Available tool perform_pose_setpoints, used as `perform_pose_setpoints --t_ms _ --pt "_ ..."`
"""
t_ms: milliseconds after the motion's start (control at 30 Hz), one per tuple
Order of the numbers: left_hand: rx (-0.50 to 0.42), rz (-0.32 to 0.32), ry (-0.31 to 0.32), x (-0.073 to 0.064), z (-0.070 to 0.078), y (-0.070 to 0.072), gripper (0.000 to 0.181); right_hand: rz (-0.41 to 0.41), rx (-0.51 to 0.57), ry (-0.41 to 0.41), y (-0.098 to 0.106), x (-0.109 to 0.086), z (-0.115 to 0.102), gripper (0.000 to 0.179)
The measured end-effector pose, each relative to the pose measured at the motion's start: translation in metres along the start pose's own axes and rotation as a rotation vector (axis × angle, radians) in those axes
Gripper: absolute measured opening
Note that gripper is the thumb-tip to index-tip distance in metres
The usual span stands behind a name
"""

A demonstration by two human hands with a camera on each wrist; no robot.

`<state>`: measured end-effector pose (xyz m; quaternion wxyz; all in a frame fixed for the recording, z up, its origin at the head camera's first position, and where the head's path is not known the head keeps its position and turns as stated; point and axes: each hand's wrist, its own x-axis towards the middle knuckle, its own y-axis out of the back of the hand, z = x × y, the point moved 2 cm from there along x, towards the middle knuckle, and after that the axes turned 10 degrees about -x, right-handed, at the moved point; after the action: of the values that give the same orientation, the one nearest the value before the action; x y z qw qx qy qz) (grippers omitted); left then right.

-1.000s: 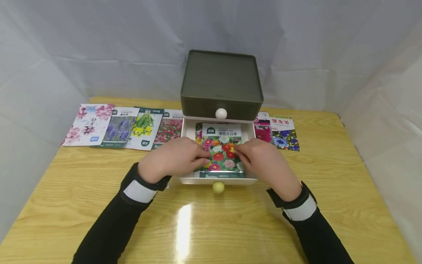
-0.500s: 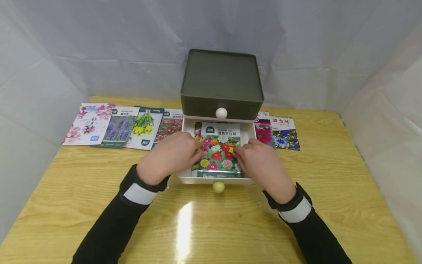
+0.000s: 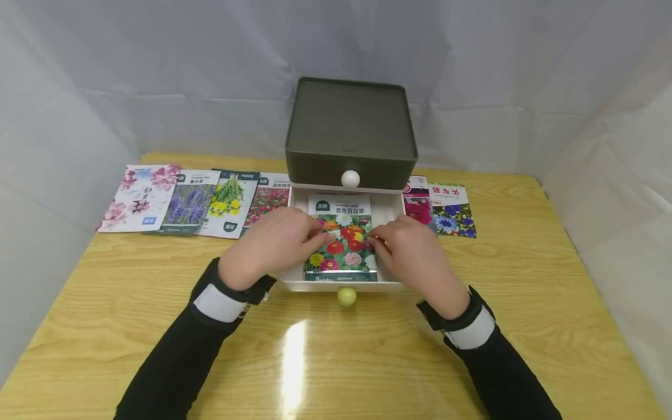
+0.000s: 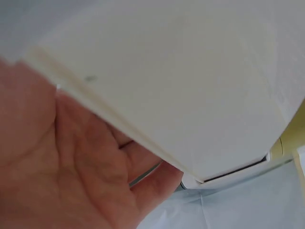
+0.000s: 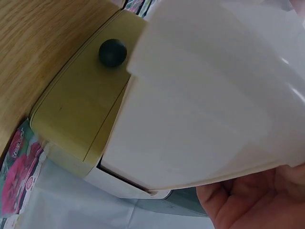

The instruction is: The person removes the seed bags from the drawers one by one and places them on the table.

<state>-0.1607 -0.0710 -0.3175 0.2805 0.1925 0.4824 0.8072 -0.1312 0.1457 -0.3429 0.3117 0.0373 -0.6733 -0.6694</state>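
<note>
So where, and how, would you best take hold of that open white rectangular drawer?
Probably by its pale yellow, ball-shaped knob, pinched between thumb and fingertips from the front, the person's side. It juts out from the middle of the front of the white drawer, and neither hand covers it: the left hand and right hand are both further back, at the flower-printed seed packet.

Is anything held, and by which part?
Left hand and right hand touch the flower packet at its sides; whether either grips it cannot be told.
</note>
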Motion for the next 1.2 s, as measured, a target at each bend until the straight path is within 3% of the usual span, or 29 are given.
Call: perform_pose_setpoints --t_ms 167,267,367,433,567,667,867,967,1067,1200 --pt "0.119 0.040 0.056 -0.0001 0.0015 0.0004 0.047 -0.024 -0.021 0.002 0.0007 0.0004 -0.0006 0.014" --pt "0.217 -0.003 0.061 0.0005 0.0022 -0.0004 0.050 -0.059 -0.068 0.022 0.0004 0.0005 -0.0021 0.017" --pt "0.255 -0.056 0.049 0.0009 0.0025 -0.0012 0.051 -0.067 -0.082 0.041 -0.0002 0.0006 -0.0028 0.018" --pt "0.244 -0.061 0.045 0.0007 0.0020 -0.0011 0.050 -0.059 -0.065 0.047 -0.0011 0.0010 -0.0025 0.017" --pt "0.170 -0.010 0.047 -0.0012 0.0009 0.0002 0.046 -0.040 -0.026 0.040 -0.0021 0.0012 -0.0021 0.015" --pt "0.141 0.025 0.037 -0.0016 0.0001 0.0003 0.044 -0.051 -0.057 0.039 -0.0024 0.0005 -0.0030 0.016" --pt "0.198 0.014 0.001 -0.0009 -0.0020 -0.0016 0.050 -0.076 -0.131 0.056 -0.0027 -0.0012 -0.0051 0.019" --pt "0.202 0.005 -0.002 -0.0007 -0.0022 -0.0015 0.051 -0.074 -0.097 0.045 -0.0028 -0.0004 -0.0044 0.020" --pt "0.147 0.020 0.017 -0.0006 -0.0022 -0.0002 0.048 -0.061 -0.040 0.016 -0.0022 0.0007 -0.0032 0.020" --pt "0.086 0.080 0.036 0.0000 -0.0014 0.0033 0.039 -0.018 0.032 -0.039 -0.0001 0.0018 -0.0016 0.019"
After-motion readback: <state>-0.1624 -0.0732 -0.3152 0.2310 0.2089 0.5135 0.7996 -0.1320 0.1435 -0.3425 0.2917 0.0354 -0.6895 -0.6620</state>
